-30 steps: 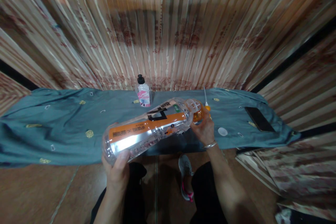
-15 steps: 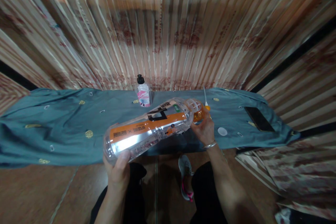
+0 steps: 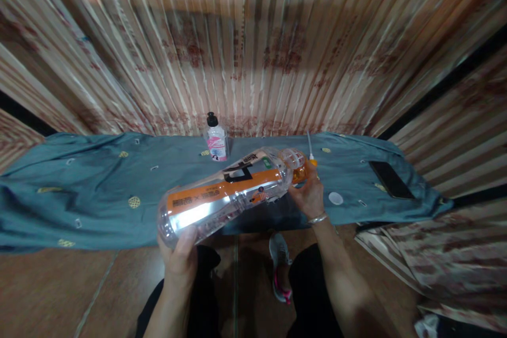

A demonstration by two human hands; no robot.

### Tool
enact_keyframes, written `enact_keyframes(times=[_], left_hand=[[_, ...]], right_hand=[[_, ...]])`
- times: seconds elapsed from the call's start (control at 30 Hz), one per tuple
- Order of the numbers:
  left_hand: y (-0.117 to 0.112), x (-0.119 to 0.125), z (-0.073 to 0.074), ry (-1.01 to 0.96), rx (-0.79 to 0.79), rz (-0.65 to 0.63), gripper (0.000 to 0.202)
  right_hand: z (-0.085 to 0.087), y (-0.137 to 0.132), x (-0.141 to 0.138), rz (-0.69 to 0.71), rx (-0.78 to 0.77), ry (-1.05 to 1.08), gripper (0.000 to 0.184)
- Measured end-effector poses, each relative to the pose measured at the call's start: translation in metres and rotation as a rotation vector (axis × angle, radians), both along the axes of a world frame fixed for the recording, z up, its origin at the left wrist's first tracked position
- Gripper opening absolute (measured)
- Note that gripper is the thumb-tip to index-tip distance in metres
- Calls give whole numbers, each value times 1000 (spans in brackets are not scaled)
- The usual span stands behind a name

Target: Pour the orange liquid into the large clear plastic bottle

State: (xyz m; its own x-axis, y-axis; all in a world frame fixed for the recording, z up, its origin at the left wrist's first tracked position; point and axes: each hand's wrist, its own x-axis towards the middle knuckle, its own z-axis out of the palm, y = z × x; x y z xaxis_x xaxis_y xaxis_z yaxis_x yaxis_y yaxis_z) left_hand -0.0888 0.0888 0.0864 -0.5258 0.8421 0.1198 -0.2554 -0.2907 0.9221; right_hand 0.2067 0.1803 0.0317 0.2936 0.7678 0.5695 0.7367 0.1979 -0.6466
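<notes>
A large clear plastic bottle (image 3: 214,195) with an orange and silver label is tilted across the front of the cloth-covered surface, its neck up toward the right. My left hand (image 3: 180,253) is closed around its base from below, thumb on the near side. My right hand (image 3: 309,193) is closed on a small translucent orange bottle (image 3: 300,173) at the clear bottle's neck. The two bottles overlap there; whether liquid passes between them I cannot tell. Just behind my right fingers is an orange cap with a thin white nozzle (image 3: 310,147).
A pump-topped bottle with a pink label (image 3: 216,145) stands at the back. To the right lie a white disc (image 3: 335,198) and a black phone (image 3: 391,179) on the blue-green patterned cloth (image 3: 99,185). Striped curtains (image 3: 253,53) hang close behind and at both sides.
The clear bottle has turned slightly about its length and shifted a little, with my left hand moving along. My right hand stays almost where it was.
</notes>
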Motion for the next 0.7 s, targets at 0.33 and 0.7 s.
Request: enact_keyframes(times=[0.33, 0.7], left_hand=[[2, 13, 14, -39, 9, 79, 66], [2, 6, 5, -24, 27, 41, 63]], right_hand=[[4, -1, -1, 21, -3, 19, 88], [6, -2, -2, -14, -9, 10, 90]])
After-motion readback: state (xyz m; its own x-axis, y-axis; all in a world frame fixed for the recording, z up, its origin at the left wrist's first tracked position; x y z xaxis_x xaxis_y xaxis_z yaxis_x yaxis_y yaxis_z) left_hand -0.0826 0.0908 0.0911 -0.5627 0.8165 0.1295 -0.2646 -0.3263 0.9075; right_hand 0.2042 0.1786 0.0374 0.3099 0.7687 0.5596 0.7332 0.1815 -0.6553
